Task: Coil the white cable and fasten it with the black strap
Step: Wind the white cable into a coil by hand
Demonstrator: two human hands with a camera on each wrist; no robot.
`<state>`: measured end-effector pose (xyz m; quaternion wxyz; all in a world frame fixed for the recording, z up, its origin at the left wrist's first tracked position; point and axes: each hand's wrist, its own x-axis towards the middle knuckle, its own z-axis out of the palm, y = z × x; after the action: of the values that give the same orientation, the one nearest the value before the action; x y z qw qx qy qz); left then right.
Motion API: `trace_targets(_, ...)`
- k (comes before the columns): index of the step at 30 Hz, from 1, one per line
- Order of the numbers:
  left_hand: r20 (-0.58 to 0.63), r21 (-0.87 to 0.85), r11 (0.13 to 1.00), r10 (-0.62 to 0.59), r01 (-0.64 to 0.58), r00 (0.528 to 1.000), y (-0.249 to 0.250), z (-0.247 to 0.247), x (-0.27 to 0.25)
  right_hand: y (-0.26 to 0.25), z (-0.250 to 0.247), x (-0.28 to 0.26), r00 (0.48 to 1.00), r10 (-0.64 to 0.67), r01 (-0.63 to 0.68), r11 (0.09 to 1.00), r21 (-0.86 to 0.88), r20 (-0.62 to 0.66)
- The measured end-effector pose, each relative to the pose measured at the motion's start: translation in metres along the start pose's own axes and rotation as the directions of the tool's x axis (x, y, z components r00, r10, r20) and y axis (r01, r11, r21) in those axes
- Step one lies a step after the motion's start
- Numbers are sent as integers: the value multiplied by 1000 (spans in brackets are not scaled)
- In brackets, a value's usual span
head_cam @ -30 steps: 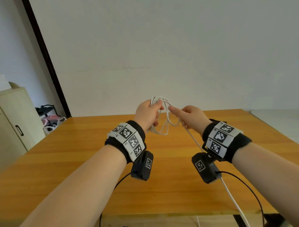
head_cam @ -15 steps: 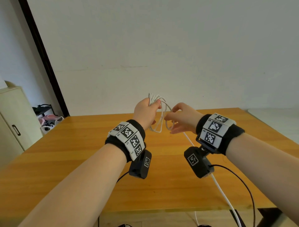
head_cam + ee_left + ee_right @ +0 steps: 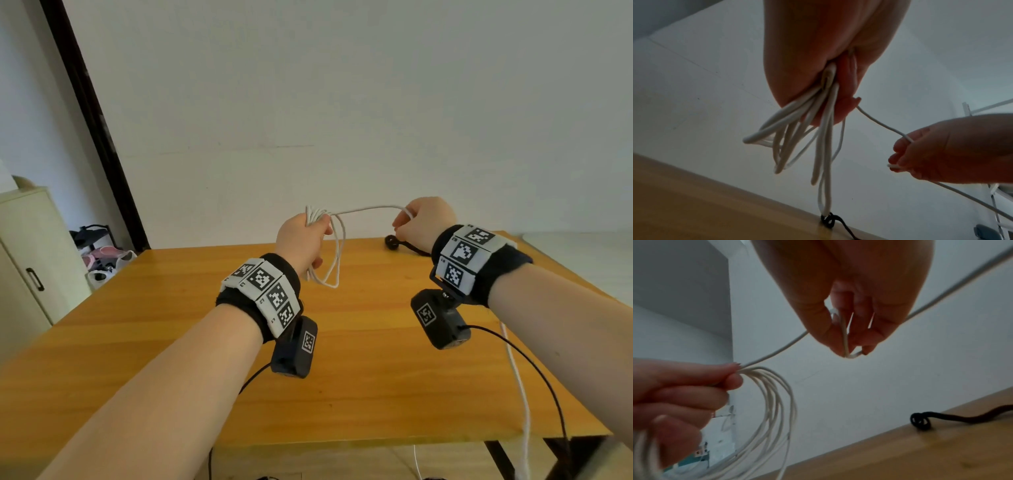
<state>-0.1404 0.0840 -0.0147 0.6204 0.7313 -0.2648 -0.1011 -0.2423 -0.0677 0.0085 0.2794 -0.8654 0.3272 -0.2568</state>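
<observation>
Coiling is partly done: the left hand [image 3: 301, 236] has its fingers [image 3: 694, 381] curled round several hanging loops of the white cable [image 3: 334, 260], while the right hand [image 3: 423, 221] pinches the free run, which trails off the worktop [image 3: 359, 359] edge. More cable remains to gather. The black strap [image 3: 402, 244] lies unused on the worktop's far side. No containers hold anything here.

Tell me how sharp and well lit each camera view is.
Head view: bright, sharp, wide-angle bending at the edges. Left wrist view: backlit, left hand dark, white cable loops fairly crisp. Right wrist view: dim, right hand shadowed, cable loops blurred, black strap soft.
</observation>
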Motion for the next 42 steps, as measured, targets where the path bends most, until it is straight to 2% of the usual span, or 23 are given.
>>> trace_targets(3, 130, -182, 971, -136, 158, 982, 5, -5, -4, 7, 0, 6, 998, 17, -7, 986, 169, -59)
trace_targets(6, 355, -403, 832, -242, 382, 903, 8, -11, -7, 7, 1, 6, 997, 63, -44, 920, 389, -36)
trace_targets(8, 457, -488, 744, -227, 456, 860, 10, -13, -8, 8, 3, 6, 998, 49, -27, 921, 389, -46)
trace_targets(11, 512, -563, 670, -176, 484, 840, 14, -13, -9, 16, 9, 5, 992, -38, 68, 965, 252, -121)
trace_targets(13, 512, -614, 627, -147, 480, 847, 17, -12, -8, 20, 13, 3, 992, -79, 97, 977, 189, -101)
trace_targets(18, 446, -739, 518, -102, 431, 889, 19, -5, -6, 21, 27, -7, 991, -120, 108, 979, 172, 66)
trace_targets(22, 361, -810, 462, -95, 362, 928, 18, 2, -4, 13, 36, -15, 955, -149, 97, 974, 203, 258)
trace_targets(27, 221, -835, 491, -113, 247, 969, 18, 3, 0, 8, 51, -24, 889, -5, -154, 938, 309, 458)
trace_targets(29, 177, -850, 482, -121, 214, 977, 18, 1, 1, 11, 54, -26, 879, -25, -117, 957, 265, 477)
trace_targets(34, 105, -880, 452, -115, 146, 988, 16, -2, 4, 12, 56, -35, 847, -136, 107, 991, 86, 515)
trace_targets(40, 61, -838, 537, -89, 99, 994, 15, 1, 8, 9, 55, -41, 856, -189, 218, 976, -4, 482)
trace_targets(42, 61, -821, 562, -88, 100, 994, 16, 3, 9, 7, 53, -43, 856, -225, 299, 950, -89, 465)
